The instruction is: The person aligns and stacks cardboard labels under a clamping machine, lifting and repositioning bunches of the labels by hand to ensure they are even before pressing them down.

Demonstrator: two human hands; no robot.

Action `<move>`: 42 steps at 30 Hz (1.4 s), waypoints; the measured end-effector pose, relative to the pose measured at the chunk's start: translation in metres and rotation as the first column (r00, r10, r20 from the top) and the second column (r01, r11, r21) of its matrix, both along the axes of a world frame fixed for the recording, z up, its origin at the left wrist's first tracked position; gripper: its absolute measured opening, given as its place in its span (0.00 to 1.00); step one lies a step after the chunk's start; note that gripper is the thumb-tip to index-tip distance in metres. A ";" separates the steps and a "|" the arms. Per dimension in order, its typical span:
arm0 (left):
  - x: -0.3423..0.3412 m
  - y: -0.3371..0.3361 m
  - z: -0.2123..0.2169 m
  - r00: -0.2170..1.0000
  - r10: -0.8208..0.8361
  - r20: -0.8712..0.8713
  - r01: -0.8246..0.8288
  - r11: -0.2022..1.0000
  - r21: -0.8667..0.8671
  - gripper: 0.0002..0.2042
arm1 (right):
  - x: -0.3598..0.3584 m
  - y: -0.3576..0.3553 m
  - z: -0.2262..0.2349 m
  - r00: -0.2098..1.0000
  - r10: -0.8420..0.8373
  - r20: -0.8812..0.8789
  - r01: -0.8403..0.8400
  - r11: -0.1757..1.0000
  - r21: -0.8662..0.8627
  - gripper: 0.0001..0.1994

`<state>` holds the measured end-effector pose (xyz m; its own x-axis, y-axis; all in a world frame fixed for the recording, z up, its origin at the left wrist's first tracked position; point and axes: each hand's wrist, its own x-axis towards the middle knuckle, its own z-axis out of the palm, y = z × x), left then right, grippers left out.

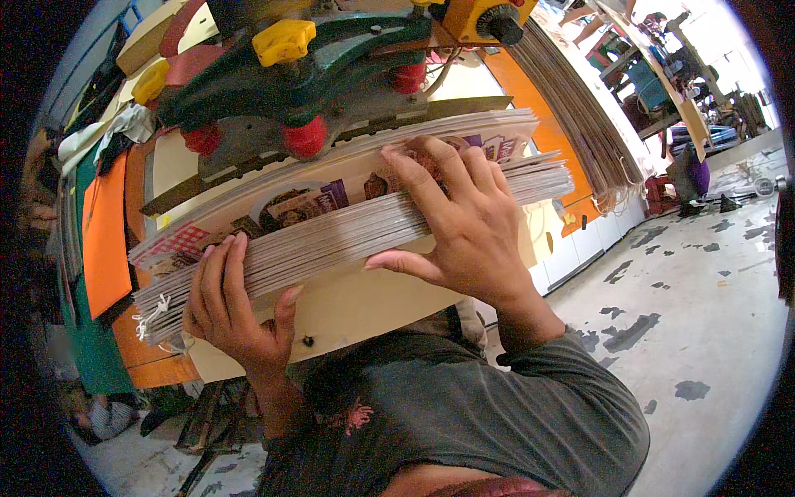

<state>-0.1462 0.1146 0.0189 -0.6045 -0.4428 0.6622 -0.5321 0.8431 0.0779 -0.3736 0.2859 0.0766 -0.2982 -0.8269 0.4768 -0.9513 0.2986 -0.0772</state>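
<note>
A thick stack of flat printed paper pieces [331,240] lies across in front of me, its layered pale edges toward me. Colourful food pictures show on its far side, and white string [152,315] pokes out at its left end. My left hand [236,311] grips the left part, fingers over the top and thumb on the near side. Farther right, my right hand [464,219] spans the stack, fingers bent over the printed face and thumb along the near edge. Beneath is a cream board [356,306]; what the fingertips press on is partly hidden.
Just beyond the stack stands a dark green machine [348,70] with yellow knobs [283,41] and red round pads [303,141]. A long metal bar [199,186] runs below it. Orange board [108,236] lies left; a brown bundle [571,108] stands right, beside the worn floor [662,331].
</note>
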 end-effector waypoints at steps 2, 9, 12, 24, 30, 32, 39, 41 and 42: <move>0.000 0.000 0.001 1.000 -0.003 -0.003 0.003 1.000 -0.002 0.37 | 0.000 0.000 0.000 1.000 -0.009 0.013 0.009 1.000 0.006 0.49; 0.001 -0.001 0.000 1.000 -0.007 -0.012 0.007 1.000 -0.006 0.37 | 0.000 -0.001 0.009 0.998 -0.008 0.065 0.004 0.998 0.064 0.53; 0.001 0.000 0.000 1.000 -0.010 -0.010 0.010 1.000 0.006 0.36 | -0.002 -0.002 0.011 0.996 0.005 0.093 -0.008 1.000 0.029 0.52; -0.002 -0.003 0.001 1.000 -0.021 -0.010 0.021 0.999 0.037 0.37 | 0.003 0.000 0.003 0.995 -0.061 -0.073 0.060 0.998 -0.015 0.42; -0.004 -0.002 0.002 1.000 -0.008 -0.018 0.009 1.000 0.024 0.37 | -0.001 -0.004 -0.002 0.999 -0.042 -0.006 0.043 0.998 0.038 0.41; -0.001 -0.001 0.003 1.000 -0.002 -0.012 0.002 1.000 0.031 0.37 | -0.001 -0.005 -0.003 1.000 -0.025 -0.007 0.025 0.999 0.023 0.41; -0.002 0.000 0.005 1.000 -0.020 -0.019 0.021 0.997 0.068 0.37 | 0.000 -0.004 -0.006 0.999 -0.018 -0.032 0.018 1.000 -0.002 0.42; -0.003 -0.001 0.004 1.000 -0.021 -0.024 0.022 0.997 0.070 0.37 | -0.001 -0.002 -0.007 0.999 -0.012 -0.046 0.011 1.000 -0.016 0.44; -0.002 -0.001 0.003 0.999 -0.027 -0.029 0.029 0.997 0.071 0.37 | -0.003 0.000 -0.011 1.000 0.000 -0.020 -0.001 0.998 -0.058 0.45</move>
<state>-0.1487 0.1140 0.0221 -0.5989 -0.4729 0.6463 -0.5050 0.8494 0.1535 -0.3763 0.2857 0.0654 -0.2882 -0.7978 0.5296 -0.9528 0.2940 -0.0755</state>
